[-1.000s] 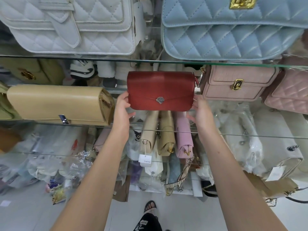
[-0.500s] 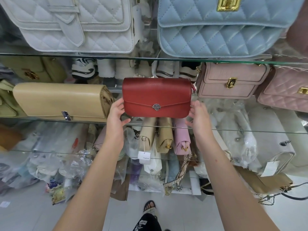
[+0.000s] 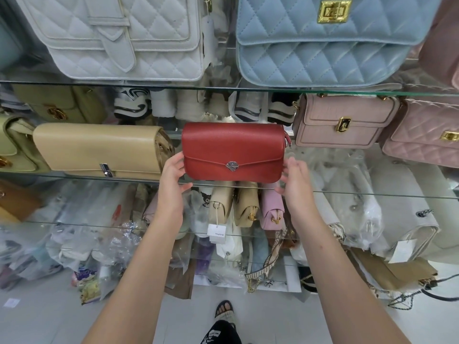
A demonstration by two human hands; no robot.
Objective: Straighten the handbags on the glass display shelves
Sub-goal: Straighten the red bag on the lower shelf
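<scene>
The red handbag point(image 3: 233, 151) stands upright near the front of the middle glass shelf point(image 3: 372, 194), its flap and small silver clasp point(image 3: 232, 166) facing out, between a beige clutch point(image 3: 99, 148) on one side and a pale pink handbag point(image 3: 342, 122) on the other, close to both but touching neither as far as I can see. The left hand point(image 3: 172, 177) grips the bag's left end, fingers curled behind it and thumb under the bottom corner. The right hand point(image 3: 296, 180) sits at the right end with loosely bent fingers, and I cannot tell whether it holds the bag or only steadies it. To do this well, I would say lift rather than drag it over the glass, set its bottom edge parallel to the shelf's front, leave even gaps to the neighbours, and tuck the strap hardware point(image 3: 286, 141) out of sight behind. On the shelf above stand a white quilted bag point(image 3: 119, 36) and a blue quilted bag point(image 3: 323, 40) whose gold clasp point(image 3: 331, 11) bears embossed marks I cannot make out. A white price tag point(image 3: 216, 233) hangs below with print too small to read, and a cartoon face point(image 3: 205, 197) shows on a plastic wrapper
</scene>
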